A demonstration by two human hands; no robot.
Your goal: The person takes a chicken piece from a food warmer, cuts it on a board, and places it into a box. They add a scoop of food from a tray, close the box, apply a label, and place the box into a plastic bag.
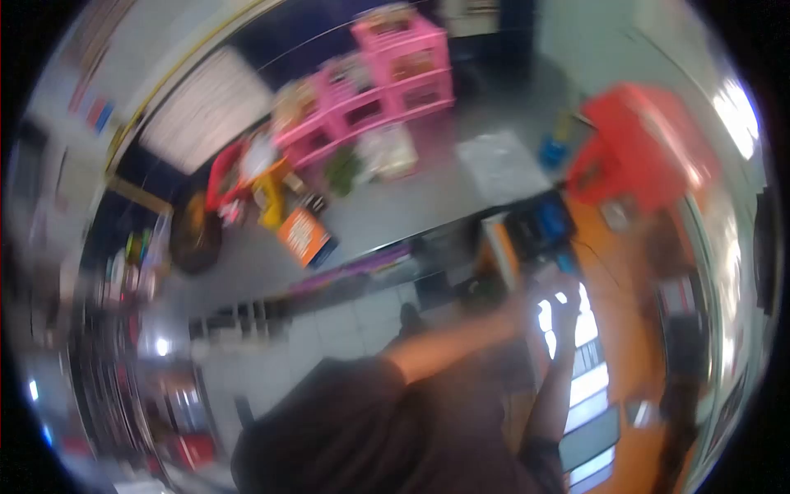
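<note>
Both of my arms reach to the right and their ends come close together over a wooden orange-brown surface (629,313). My left hand (536,298) is badly smeared by motion, so its fingers do not show. Close beside it is my right hand (564,311), dark against the glare, its fingers also indistinct. Under and beside the hands runs a row of flat, glossy rectangular panels (588,383), some shining white. Just beyond the hands is a dark box-like thing with blue parts (547,221). Whether either hand holds anything cannot be made out.
A grey counter (411,206) carries pink stacked baskets (420,70), a clear plastic bag (502,167), green leaves (342,170), an orange box (304,236) and a dark round pot (196,235). A red plastic stool (646,148) stands at the right. White floor tiles (346,325) lie below the counter.
</note>
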